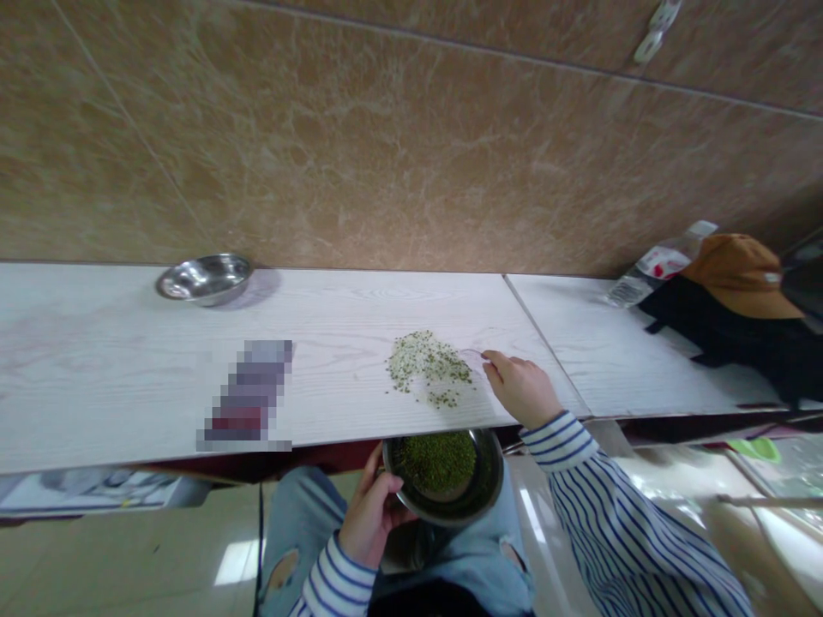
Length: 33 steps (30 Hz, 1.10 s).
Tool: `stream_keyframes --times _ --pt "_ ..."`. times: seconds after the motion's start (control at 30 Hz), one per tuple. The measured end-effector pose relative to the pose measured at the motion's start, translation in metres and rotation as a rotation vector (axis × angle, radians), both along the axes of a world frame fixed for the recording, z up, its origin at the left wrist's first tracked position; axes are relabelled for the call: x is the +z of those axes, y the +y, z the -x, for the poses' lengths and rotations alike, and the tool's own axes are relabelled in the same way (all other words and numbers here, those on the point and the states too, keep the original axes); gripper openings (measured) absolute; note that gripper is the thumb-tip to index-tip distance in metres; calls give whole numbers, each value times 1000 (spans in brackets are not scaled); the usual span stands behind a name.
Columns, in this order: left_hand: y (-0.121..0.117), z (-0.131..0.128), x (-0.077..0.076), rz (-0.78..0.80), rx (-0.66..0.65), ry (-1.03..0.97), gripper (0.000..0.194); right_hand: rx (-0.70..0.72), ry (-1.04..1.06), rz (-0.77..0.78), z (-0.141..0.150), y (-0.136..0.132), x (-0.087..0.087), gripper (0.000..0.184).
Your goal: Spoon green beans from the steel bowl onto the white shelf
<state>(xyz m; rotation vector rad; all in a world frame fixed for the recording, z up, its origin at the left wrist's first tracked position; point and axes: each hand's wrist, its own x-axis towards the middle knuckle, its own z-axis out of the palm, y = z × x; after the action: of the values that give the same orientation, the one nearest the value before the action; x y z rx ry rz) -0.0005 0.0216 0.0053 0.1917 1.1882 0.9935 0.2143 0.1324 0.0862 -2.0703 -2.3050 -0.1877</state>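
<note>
My left hand is closed on the left rim of a steel bowl, which it holds over my lap just below the counter edge. Small green beans, like mung beans, lie inside the bowl. On the white counter is a loose pile of pale grains mixed with green beans. Right of the pile, my right hand pinches a thin spoon-like utensil. Its far end meets the pile's right side; its exact shape is faint.
A second steel bowl stands at the back left by the tiled wall. A blurred-out flat object lies nearer the front. To the right are a plastic bottle, a brown cap and a dark cloth or bag.
</note>
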Motion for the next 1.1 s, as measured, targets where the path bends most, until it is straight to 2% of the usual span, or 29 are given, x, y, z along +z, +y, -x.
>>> stream_keyframes --times 0.2,0.4,0.67,0.77,0.97,1.1 --pt "0 -1 0 -3 -49 -50 63 17 36 2 4 -13 -3 33" --pt "-2 -7 7 -20 -24 -6 58 39 63 4 11 -22 -5 33" --pt "-2 -2 7 -16 -65 -54 61 97 98 -25 21 -27 1 33" --pt "-3 -1 4 -17 -72 -60 61 171 152 -62 15 -28 3 31" --pt "-4 -1 2 -23 -57 -63 60 454 263 -31 -1 -36 2 26" --pt "-5 -2 1 -25 -56 -46 60 512 245 16 1 -35 0 24"
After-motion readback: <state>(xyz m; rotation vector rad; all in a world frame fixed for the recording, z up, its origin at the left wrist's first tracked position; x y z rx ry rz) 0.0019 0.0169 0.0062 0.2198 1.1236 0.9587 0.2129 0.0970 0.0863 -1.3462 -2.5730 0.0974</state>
